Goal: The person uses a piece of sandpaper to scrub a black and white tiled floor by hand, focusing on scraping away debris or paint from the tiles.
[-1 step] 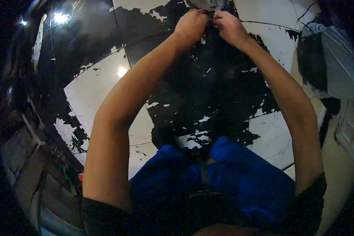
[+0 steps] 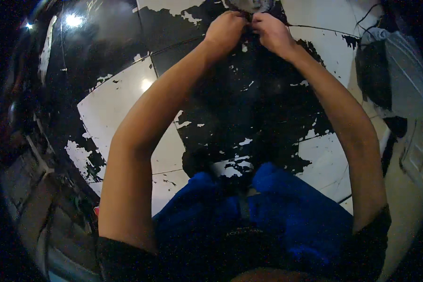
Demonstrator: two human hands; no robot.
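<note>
Both my arms stretch forward to the top edge of the view, where my hands nearly meet. My left hand [image 2: 226, 29] has its fingers curled inward. Facing it, my right hand [image 2: 273, 32] pinches with thumb and fingers bent. What lies between the fingertips is too small and dark to make out. Just beyond the hands is a greyish, rounded thing [image 2: 252, 4] with a pale, mottled surface, cut off by the picture's top edge.
A worn floor [image 2: 122, 113] of black and white patches lies below. At the right, grey cloth [image 2: 406, 70] hangs beside a dark thing. Dark, framed shapes [image 2: 47, 207] line the left. A thin dark cord [image 2: 364, 21] runs at the upper right.
Both hands have shifted very slightly to the left. Slightly more of the rounded grey thing shows between and beyond them.
</note>
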